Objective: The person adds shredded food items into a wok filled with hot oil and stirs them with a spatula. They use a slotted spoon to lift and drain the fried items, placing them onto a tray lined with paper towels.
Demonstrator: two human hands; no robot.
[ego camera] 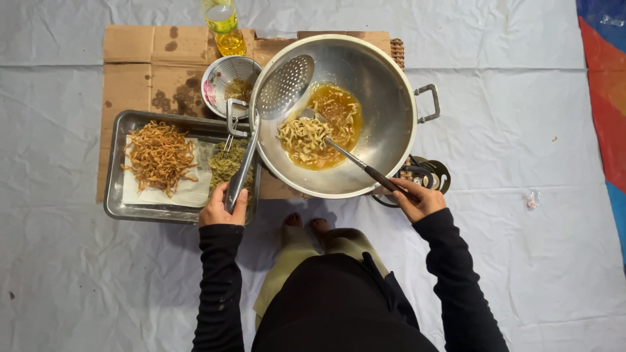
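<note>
the left hand point(223, 207) grips the skimmer point(284, 85), its perforated head resting on the wok point(391, 104) rim. the right hand point(417, 199) clasps the spatula point(339, 148), blade seemingly in the frying strips point(303, 135). the tray point(114, 166) touches the wok's left edge; open floor lies right.

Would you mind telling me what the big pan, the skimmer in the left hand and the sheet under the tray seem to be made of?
The pan looks like brushed aluminium or steel: pale grey with a dull sheen. The skimmer in the left hand appears to be shinier perforated steel. The sheet looks like brown cardboard, creased and oil-stained.
</note>
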